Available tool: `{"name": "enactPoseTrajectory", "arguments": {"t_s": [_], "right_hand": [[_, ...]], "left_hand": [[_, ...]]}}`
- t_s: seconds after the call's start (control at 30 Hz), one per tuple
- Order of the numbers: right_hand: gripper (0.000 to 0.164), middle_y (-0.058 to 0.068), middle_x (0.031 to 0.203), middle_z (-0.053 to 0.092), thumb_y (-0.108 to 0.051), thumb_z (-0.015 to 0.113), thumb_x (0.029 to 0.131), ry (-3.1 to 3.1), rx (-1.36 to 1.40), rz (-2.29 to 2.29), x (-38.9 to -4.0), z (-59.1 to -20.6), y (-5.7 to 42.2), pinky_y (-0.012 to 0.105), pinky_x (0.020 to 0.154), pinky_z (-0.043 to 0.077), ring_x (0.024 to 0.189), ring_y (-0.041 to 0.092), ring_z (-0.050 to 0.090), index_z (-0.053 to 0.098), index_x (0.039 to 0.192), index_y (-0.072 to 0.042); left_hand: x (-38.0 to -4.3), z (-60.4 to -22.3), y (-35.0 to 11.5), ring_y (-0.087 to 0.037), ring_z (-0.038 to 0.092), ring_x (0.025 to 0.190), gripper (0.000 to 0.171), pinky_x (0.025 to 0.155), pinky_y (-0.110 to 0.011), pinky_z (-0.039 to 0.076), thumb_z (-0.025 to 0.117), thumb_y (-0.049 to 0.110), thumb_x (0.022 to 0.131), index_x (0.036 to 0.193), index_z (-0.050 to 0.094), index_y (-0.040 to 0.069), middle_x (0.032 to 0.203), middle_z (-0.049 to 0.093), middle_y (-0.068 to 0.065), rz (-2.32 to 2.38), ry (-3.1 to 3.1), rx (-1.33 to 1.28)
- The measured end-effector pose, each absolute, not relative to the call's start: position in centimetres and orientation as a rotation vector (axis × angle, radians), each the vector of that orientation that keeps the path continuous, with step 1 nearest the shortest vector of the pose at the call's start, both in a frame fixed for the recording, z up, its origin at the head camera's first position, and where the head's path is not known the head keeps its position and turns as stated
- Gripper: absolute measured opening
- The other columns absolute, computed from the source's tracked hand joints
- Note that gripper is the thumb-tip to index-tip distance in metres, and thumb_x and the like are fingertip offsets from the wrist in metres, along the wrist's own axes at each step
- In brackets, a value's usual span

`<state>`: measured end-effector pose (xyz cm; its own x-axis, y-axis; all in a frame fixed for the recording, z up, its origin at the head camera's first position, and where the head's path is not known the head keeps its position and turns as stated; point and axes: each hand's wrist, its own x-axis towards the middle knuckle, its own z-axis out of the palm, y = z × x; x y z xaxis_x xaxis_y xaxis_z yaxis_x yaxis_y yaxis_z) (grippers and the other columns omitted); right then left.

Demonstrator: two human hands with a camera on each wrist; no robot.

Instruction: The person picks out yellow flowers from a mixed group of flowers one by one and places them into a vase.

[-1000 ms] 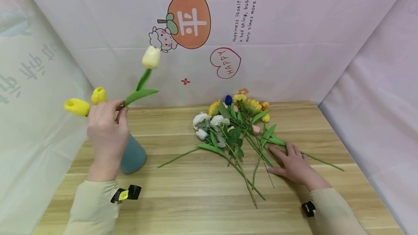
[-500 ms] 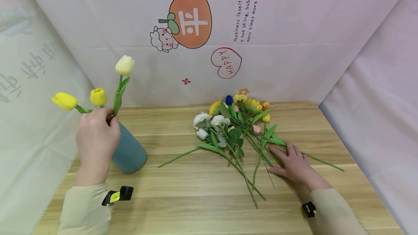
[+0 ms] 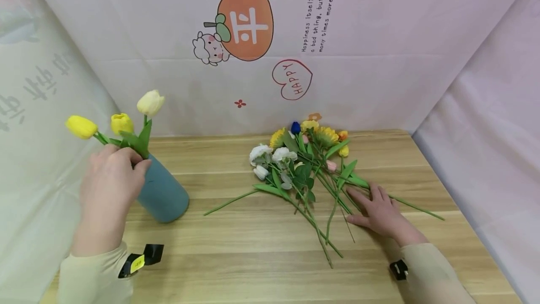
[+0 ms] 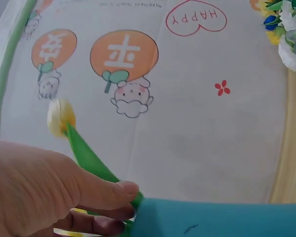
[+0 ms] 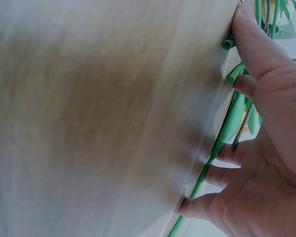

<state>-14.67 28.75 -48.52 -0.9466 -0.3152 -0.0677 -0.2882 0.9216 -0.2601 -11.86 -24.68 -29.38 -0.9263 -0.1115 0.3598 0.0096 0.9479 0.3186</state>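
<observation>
A cream-white tulip (image 3: pixel 150 103) stands at the mouth of a blue vase (image 3: pixel 163 191). My left hand (image 3: pixel 110 186) pinches it low among its green leaves, right by the rim. Two yellow tulips (image 3: pixel 122 124) rise from the vase behind that hand; their stems are mostly hidden. In the left wrist view, thumb and fingers close on the tulip's green part at the vase edge. On the table at right, my right hand (image 3: pixel 379 212) rests with spread fingers, touching green stems beside a pile of artificial flowers (image 3: pixel 303 163).
The pile holds white roses (image 3: pixel 284 155), yellow daisy-like blooms (image 3: pixel 326 137), a blue bud (image 3: pixel 296 127) and several tulips, with stems fanning toward the front of the wooden table (image 3: pixel 236 257). Printed cloth (image 3: pixel 358 60) hangs behind and at both sides.
My left hand has moved left and down with the cream-white tulip, lowering its stem into the vase, so the bloom now sits lower beside the yellow ones. The right hand stays put.
</observation>
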Motion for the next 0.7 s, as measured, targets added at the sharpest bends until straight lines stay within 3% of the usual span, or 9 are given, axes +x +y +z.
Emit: {"name": "enactPoseTrajectory", "arguments": {"t_s": [0.13,0.27,0.37,0.5,0.7], "right_hand": [[0.078,0.040,0.144,0.015,-0.059,0.061,0.087,2.974,-0.476,-0.377,-14.7,-48.4,28.8,0.084,0.087,0.024,0.128,0.061,0.018,0.033,0.149,-0.020],[0.077,0.040,0.144,0.016,-0.057,0.062,0.087,2.978,-0.480,-0.380,-14.7,-48.3,28.8,0.084,0.086,0.025,0.127,0.062,0.019,0.034,0.148,-0.019],[0.077,0.040,0.143,0.016,-0.056,0.062,0.087,2.978,-0.483,-0.381,-14.7,-48.2,28.8,0.084,0.086,0.025,0.127,0.062,0.019,0.034,0.148,-0.019],[0.078,0.040,0.144,0.015,-0.057,0.062,0.087,2.969,-0.482,-0.379,-14.7,-48.2,28.8,0.084,0.086,0.024,0.128,0.061,0.018,0.033,0.149,-0.019],[0.078,0.040,0.144,0.016,-0.057,0.062,0.087,2.967,-0.481,-0.376,-14.6,-48.2,28.7,0.084,0.086,0.024,0.127,0.062,0.018,0.034,0.148,-0.019]], "left_hand": [[-11.2,-28.5,-23.4,-0.037,0.053,0.077,0.015,0.061,-0.051,0.046,0.071,0.015,0.085,0.087,0.070,0.000,0.087,0.058,-0.019,-0.379,-2.772,-0.012],[-11.3,-28.3,-21.6,-0.038,0.060,0.088,0.032,0.066,-0.054,0.051,0.068,0.028,0.090,0.109,0.065,0.002,0.107,0.062,-0.022,-0.365,-2.970,-0.113],[-12.0,-29.4,-20.5,-0.041,0.057,0.106,0.049,0.078,-0.061,0.050,0.065,0.040,0.091,0.125,0.058,0.005,0.124,0.059,-0.022,-0.360,-3.072,-0.188],[-13.2,-31.5,-19.1,-0.043,0.051,0.116,0.059,0.086,-0.063,0.047,0.065,0.047,0.089,0.133,0.054,0.009,0.131,0.055,-0.020,-0.332,-3.122,-0.285],[-14.9,-34.5,-16.5,-0.043,0.044,0.124,0.067,0.089,-0.065,0.044,0.065,0.051,0.087,0.141,0.047,0.015,0.141,0.047,-0.017,-0.294,-3.207,-0.380]]}}
